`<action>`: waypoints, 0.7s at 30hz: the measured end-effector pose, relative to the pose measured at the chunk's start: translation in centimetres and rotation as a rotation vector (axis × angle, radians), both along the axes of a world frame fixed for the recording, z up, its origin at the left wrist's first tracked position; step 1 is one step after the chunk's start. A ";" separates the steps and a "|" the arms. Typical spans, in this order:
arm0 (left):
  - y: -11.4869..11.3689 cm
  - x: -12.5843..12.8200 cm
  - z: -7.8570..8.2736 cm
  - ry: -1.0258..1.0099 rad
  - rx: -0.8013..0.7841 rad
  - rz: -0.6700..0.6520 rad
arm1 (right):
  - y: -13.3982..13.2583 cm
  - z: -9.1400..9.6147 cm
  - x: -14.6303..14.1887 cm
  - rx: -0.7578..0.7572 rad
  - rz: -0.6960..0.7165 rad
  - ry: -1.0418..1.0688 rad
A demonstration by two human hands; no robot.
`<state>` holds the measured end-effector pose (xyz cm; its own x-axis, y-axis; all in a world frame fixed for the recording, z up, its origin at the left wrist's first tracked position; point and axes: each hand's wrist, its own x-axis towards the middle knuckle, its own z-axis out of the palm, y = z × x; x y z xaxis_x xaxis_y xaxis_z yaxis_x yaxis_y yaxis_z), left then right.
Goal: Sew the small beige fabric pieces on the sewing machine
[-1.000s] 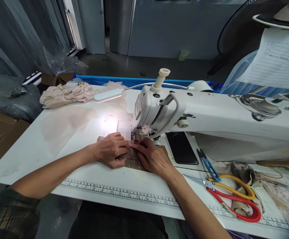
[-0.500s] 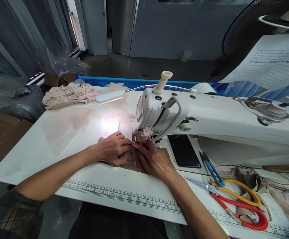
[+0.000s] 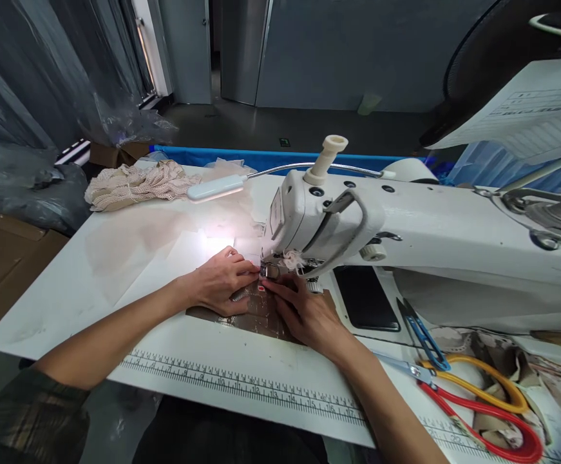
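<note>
A white sewing machine point(image 3: 406, 225) stands on the white table point(image 3: 130, 258). A brownish, translucent piece of fabric point(image 3: 256, 317) lies under its presser foot point(image 3: 270, 270). My left hand point(image 3: 219, 283) lies on the fabric's left part, fingers bent and pressed down, tips close to the foot. On the fabric's right part rests my right hand point(image 3: 304, 309), its fingers stretched toward the foot. The two sets of fingertips almost meet in front of the needle. Neither hand grips a tool.
A gooseneck lamp point(image 3: 215, 187) lights the needle area. A heap of beige lace point(image 3: 135, 183) lies at the far left corner. Blue thread snips point(image 3: 422, 332) and red-and-yellow scissors point(image 3: 478, 399) lie at the right. A printed ruler point(image 3: 241, 386) runs along the near edge.
Both hands have slid a little away from me toward the presser foot with the fabric. The view has shifted slightly to the left.
</note>
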<state>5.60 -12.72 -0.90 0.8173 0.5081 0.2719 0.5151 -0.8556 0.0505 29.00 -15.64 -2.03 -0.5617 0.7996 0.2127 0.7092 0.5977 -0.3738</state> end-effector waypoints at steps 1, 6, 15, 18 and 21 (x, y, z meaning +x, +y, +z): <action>0.1 0.0 0.0 0.008 -0.005 0.001 | 0.0 0.3 0.1 -0.045 -0.014 0.042; 0.4 -0.1 0.4 0.051 -0.016 0.004 | 0.2 2.4 0.8 -0.242 -0.104 0.230; 0.9 -0.1 0.6 0.068 -0.022 0.009 | 2.3 1.1 1.6 -0.271 -0.191 0.277; 1.0 -0.1 0.3 0.053 -0.008 0.016 | 2.2 1.1 1.5 -0.258 -0.175 0.309; 1.0 -0.1 -0.2 0.034 0.018 0.034 | 1.5 1.4 1.6 -0.336 -0.165 0.313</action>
